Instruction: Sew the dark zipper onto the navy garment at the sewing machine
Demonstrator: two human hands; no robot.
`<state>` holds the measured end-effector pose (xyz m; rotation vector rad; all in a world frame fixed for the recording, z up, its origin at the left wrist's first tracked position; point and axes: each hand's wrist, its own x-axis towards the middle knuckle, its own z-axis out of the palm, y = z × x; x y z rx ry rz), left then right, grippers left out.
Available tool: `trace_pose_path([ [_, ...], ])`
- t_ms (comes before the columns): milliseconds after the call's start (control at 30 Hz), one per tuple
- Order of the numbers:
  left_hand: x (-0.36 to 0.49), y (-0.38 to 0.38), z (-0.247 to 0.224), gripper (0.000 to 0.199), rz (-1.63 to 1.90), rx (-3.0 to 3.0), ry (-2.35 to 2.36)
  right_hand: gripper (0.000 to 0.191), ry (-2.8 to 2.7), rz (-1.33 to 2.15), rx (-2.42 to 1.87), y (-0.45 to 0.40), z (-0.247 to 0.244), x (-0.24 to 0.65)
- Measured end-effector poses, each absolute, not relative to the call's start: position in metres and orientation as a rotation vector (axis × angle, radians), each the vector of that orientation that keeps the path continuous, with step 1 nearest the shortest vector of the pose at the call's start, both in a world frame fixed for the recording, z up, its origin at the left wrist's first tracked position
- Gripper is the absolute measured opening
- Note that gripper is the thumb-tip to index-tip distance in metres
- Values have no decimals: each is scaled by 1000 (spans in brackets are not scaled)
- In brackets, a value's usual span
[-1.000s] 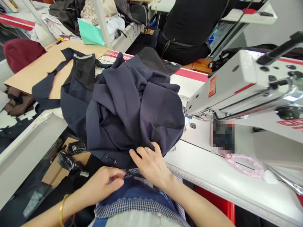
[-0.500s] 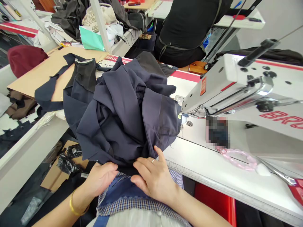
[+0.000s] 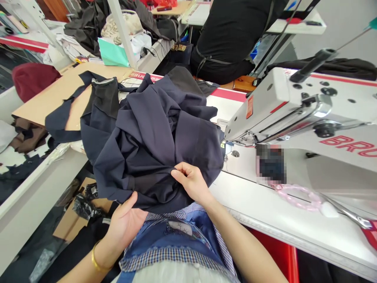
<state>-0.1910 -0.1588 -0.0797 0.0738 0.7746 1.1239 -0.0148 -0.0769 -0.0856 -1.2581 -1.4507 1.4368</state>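
Note:
A dark navy garment [image 3: 147,125] with blackish panels lies bunched over the sewing table's front edge. Its right end reaches the needle area of the sewing machine [image 3: 265,106]. My right hand [image 3: 191,182] pinches a fold of the cloth between thumb and fingers, near the middle of the front part. At the lower left edge is my left hand [image 3: 126,222], palm turned up. Its thumb lies over the cloth's edge and its fingers run underneath, hidden by the fabric.
On the machine bed are a blurred-out dark object [image 3: 271,164], a pink beaded ring [image 3: 297,198] and red-handled scissors [image 3: 347,212]. A brown board [image 3: 38,98] with a maroon cloth [image 3: 35,80] is at left. A person in black [image 3: 229,39] sits beyond the table.
My right hand has moved up and forward from the near edge and now pinches a fold. My left hand has turned palm up, and the front of the garment is spread differently.

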Motion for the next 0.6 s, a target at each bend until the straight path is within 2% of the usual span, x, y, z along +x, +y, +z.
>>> trace_pose_path([
  [100,-198,-155,-85,43,1046,18,670,24,-1393,1531,-1232,-78,-87,-12],
  [300,-202,-145,-89,37,1165,55,724,26,-1470,1507,-1242,-79,-90,-10],
  [467,-192,-142,-81,50,1045,110,909,27,-1596,1334,-1295,-78,-95,-9],
  [600,-198,-139,-82,39,1096,18,836,25,-1669,1246,-1314,-79,-92,-10],
])
